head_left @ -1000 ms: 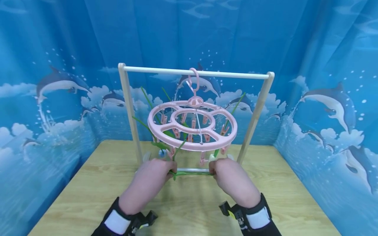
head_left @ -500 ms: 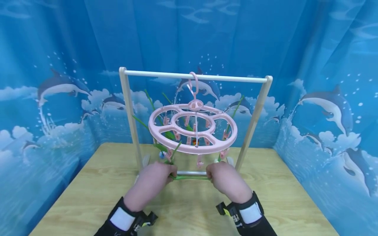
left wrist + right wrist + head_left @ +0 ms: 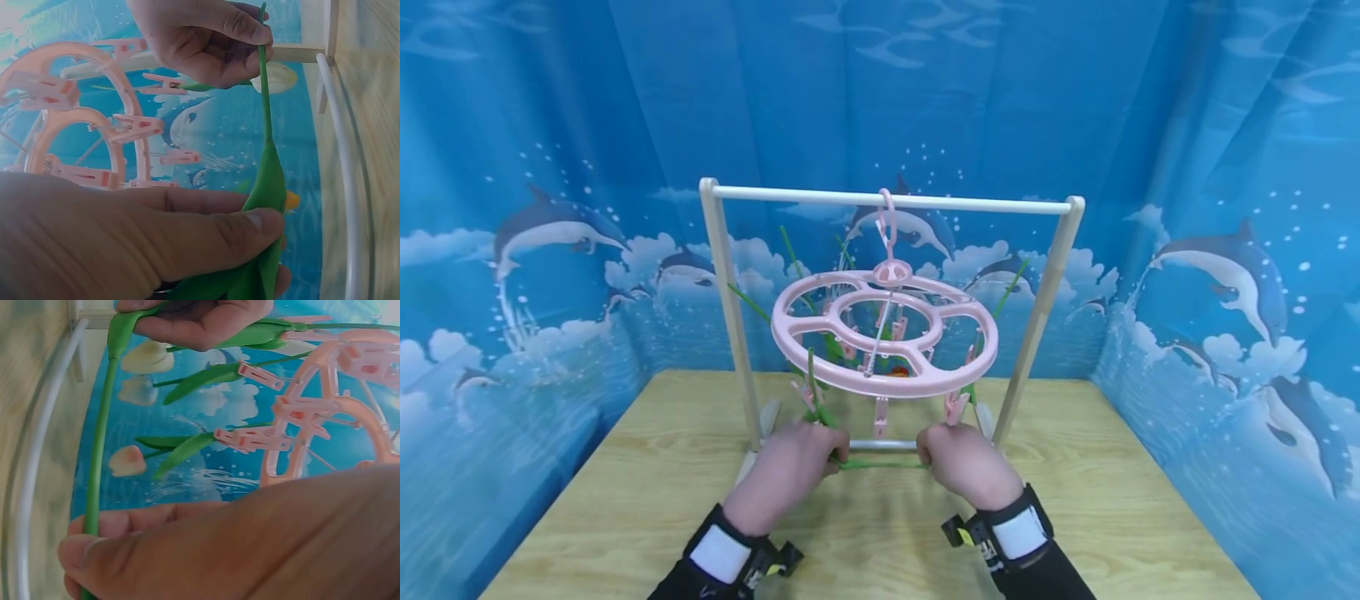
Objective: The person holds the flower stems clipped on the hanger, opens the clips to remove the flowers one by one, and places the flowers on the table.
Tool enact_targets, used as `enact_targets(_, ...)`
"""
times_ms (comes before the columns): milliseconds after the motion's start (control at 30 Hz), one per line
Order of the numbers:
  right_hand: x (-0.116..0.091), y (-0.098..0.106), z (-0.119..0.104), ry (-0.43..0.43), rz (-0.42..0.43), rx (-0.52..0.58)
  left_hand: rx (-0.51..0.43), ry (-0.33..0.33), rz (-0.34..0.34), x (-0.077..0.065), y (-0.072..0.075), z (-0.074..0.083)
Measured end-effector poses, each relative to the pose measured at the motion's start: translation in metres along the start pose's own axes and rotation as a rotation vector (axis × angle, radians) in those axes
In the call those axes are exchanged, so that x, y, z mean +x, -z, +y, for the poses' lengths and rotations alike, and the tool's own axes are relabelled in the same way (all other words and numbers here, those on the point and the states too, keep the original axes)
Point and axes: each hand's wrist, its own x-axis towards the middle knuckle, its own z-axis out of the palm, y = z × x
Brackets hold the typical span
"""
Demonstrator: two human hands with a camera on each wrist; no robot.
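Observation:
A green artificial flower stem [image 3: 883, 465] stretches nearly level between both hands, below the front of a pink clip hanger [image 3: 892, 272]. My left hand [image 3: 797, 458] pinches its leafy part between thumb and fingers. At the thin bare length, my right hand [image 3: 958, 462] pinches the stem [image 3: 100, 437] with thumb and fingertips. The held flower's head is hidden. Several tulips hang head down from the hanger's pink clips, among them a peach tulip [image 3: 127, 461], a pale blue tulip [image 3: 136, 390] and a cream tulip [image 3: 148, 357]. One front clip [image 3: 881, 414] hangs between the hands without a flower.
The hanger hooks over the white top bar [image 3: 970, 202] of a wooden rack, whose posts flank both hands. A lower white rod [image 3: 347, 162] runs just above the wooden table [image 3: 1120, 500]. Blue dolphin curtains [image 3: 550, 275] enclose the back and sides.
The pink hanger has turned a little, its front clip shifting left. My right hand has moved slightly left, so the hands are closer together. Both still hold the stem.

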Motion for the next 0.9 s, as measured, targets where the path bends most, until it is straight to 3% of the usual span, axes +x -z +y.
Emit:
enact_targets(100, 0.002, -0.004, 0.002, -0.033, -0.04, 0.06, -0.019, -0.019, 0.01, 0.002, -0.005, -0.002)
enact_targets(267, 0.005, -0.01, 0.007, -0.014, -0.053, 0.083, -0.028, -0.049, 0.054, 0.003, -0.014, -0.005)
enact_targets(533, 0.012, -0.019, 0.011, -0.045, -0.116, 0.092, -0.048, 0.053, -0.034, 0.009, -0.025, -0.006)
enact_targets(600, 0.014, -0.022, 0.011, -0.047, -0.126, 0.085, -0.108, 0.08, -0.039, 0.009, -0.026, -0.006)
enact_targets(700, 0.016, -0.025, 0.013, -0.045, -0.126, 0.084, -0.152, 0.076, -0.019, 0.009, -0.029, -0.007)
enact_targets(833, 0.017, -0.029, 0.015, -0.044, -0.13, 0.111, -0.113, 0.013, 0.032, 0.009, -0.036, -0.011)
enact_targets(900, 0.017, -0.032, 0.017, -0.051, -0.14, 0.115, -0.133, 0.023, 0.046, 0.009, -0.041, -0.012)
